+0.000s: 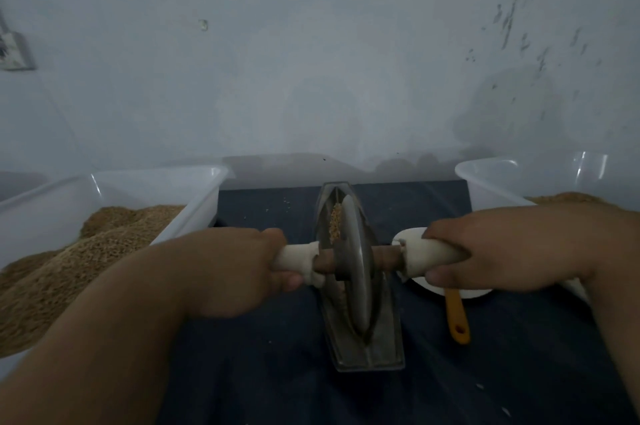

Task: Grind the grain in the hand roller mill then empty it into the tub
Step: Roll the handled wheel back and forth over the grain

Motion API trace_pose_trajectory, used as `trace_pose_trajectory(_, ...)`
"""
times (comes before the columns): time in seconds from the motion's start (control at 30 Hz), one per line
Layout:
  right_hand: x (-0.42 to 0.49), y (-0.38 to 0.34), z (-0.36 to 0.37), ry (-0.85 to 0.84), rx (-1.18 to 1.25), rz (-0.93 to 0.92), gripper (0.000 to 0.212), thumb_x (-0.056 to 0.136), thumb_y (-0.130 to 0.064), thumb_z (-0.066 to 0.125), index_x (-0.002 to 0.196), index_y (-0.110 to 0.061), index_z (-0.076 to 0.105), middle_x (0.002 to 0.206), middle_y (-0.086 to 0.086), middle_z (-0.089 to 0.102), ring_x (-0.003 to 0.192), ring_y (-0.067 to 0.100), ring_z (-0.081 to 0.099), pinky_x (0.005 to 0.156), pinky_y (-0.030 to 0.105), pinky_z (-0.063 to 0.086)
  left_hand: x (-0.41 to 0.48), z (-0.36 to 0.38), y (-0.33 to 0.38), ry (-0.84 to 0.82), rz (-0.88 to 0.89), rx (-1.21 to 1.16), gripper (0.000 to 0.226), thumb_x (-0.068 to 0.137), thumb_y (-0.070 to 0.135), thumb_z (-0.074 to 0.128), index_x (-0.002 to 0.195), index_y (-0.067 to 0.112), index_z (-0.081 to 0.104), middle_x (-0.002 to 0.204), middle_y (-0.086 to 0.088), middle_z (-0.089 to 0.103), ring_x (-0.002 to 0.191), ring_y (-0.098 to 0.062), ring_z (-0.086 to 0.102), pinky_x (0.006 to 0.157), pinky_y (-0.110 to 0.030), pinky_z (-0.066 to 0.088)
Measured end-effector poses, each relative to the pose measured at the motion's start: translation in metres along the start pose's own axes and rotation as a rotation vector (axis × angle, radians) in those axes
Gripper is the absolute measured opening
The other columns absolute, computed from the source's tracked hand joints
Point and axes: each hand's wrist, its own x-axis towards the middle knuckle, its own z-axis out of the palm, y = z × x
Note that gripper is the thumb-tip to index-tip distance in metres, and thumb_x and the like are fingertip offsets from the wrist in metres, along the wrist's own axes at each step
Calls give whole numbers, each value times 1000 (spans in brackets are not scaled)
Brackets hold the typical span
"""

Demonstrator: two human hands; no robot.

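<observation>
A dark blue cloth [270,372] carries everything. A clear tub [194,203] heaped with brown grain [69,268] stands at its left edge, and a second tub [491,182] at its right edge. Between them, at the middle, sits the metal trough [367,352] with the wheel [356,268] standing upright in it. The left hand [228,272] and right hand [512,244] each clench a white-wrapped handle. Kernels [335,223] lie in the trough's far half. An orange-handled spoon [456,317] lies just right of the trough.
</observation>
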Motion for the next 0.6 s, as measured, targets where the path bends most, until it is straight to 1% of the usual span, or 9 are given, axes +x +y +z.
trace_pose_trajectory(0.07,4,1,0,-19,24,13,23,90,-67,48,99,-46,49,86,-13,61,78,-5,57,63,15,41,3,1,-1,-3,-1,-36,30,91,66,42,89,36,40,84,10,54,73,-3,52,61,-24,34)
trace_pose_trajectory(0.17,25,7,11,64,80,39,20,93,-60,51,98,-40,49,89,-10,60,79,3,57,66,21,40,22,15,-4,180,5,86,32,91,66,35,101,36,41,100,11,55,87,-11,54,75,-33,40)
trace_pose_trajectory(0.2,36,10,18,141,62,43,20,94,-58,51,98,-38,48,91,-10,59,80,4,56,68,24,42,30,23,-6,268,-15,168,38,91,66,31,110,34,41,108,8,54,95,-16,53,82,-37,41)
trace_pose_trajectory(0.27,60,16,34,388,-77,68,24,94,-57,51,104,-35,47,99,-8,58,85,11,54,74,31,42,48,38,-7,409,-82,300,47,93,62,30,126,29,39,118,3,49,105,-23,51,90,-41,39)
trace_pose_trajectory(0.33,81,20,50,624,-209,121,36,94,-54,53,120,-30,49,109,-1,55,95,20,52,83,37,40,62,48,-8,492,-120,331,50,95,56,34,136,26,37,124,-1,47,110,-26,48,97,-43,35)
trace_pose_trajectory(0.37,90,21,56,685,-239,142,42,94,-50,55,128,-26,49,112,3,54,98,25,51,87,39,38,67,52,-9,516,-127,328,52,95,54,34,139,26,36,126,0,46,112,-27,46,102,-45,32)
trace_pose_trajectory(0.47,100,25,63,759,-244,141,49,92,-42,60,134,-20,51,115,8,54,102,30,50,99,44,32,72,60,-12,539,-130,287,55,95,52,36,144,27,32,132,1,44,118,-25,43,111,-49,23)
trace_pose_trajectory(0.53,96,24,62,762,-256,123,53,89,-44,63,135,-20,51,116,7,55,105,30,50,104,45,30,69,62,-13,532,-124,242,56,95,53,37,144,27,32,132,1,44,118,-25,42,111,-48,24)
trace_pose_trajectory(0.6,85,20,56,709,-269,98,51,88,-50,63,131,-25,50,114,3,57,103,25,51,102,40,32,62,58,-11,493,-120,203,53,96,55,35,142,29,32,130,1,43,115,-24,43,106,-42,29)
